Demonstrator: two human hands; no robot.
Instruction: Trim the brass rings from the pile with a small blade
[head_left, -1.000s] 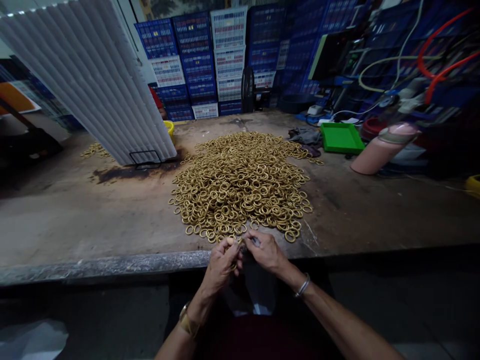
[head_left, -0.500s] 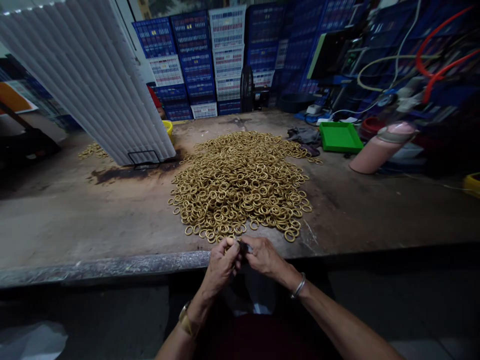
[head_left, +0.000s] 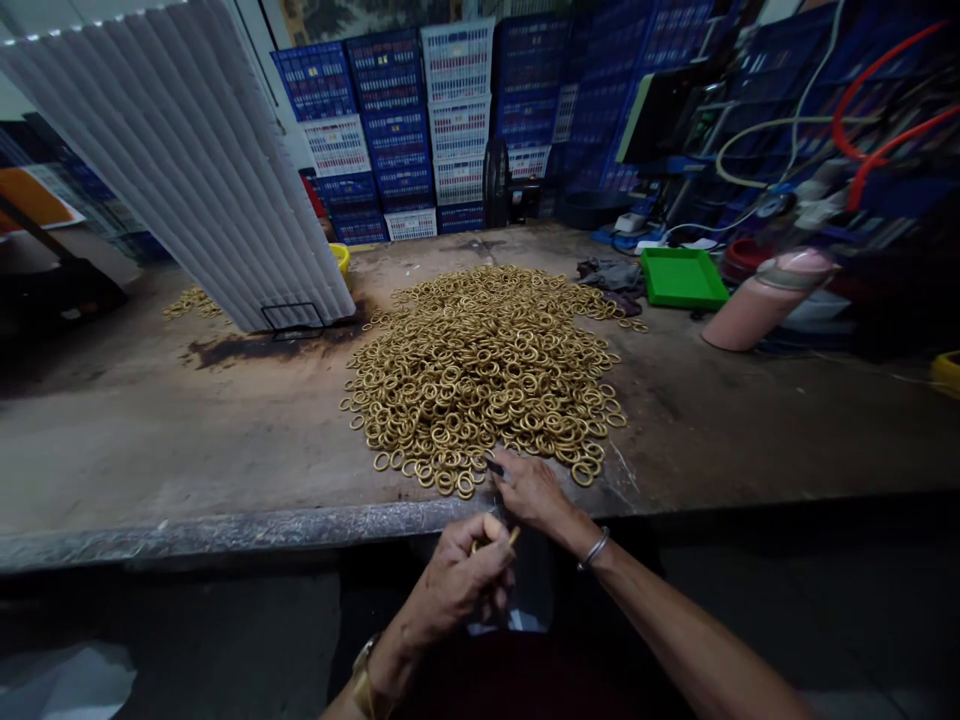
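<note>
A broad heap of brass-coloured rings [head_left: 487,370] lies on the worktable. My left hand [head_left: 469,570] is closed in front of the table's near edge, pinching a brass ring [head_left: 514,537] that shows partly between thumb and fingers. At the heap's near edge, my right hand [head_left: 534,492] is closed on a small dark tool [head_left: 496,468]; its tip points left, towards the loose rings. The tool's kind cannot be made out, as the fingers cover most of it.
A tilted white corrugated panel [head_left: 202,170] stands left on a black wire stand [head_left: 294,320]. To the right are a green tray [head_left: 684,277], a pink bottle [head_left: 765,300] and a dark cloth [head_left: 611,275]. Blue and white crates [head_left: 459,90] are stacked behind the worktable [head_left: 187,450].
My hands have come apart. The left has drawn back towards me with the brass ring, while the right has moved slightly forward to the heap's edge with the tool.
</note>
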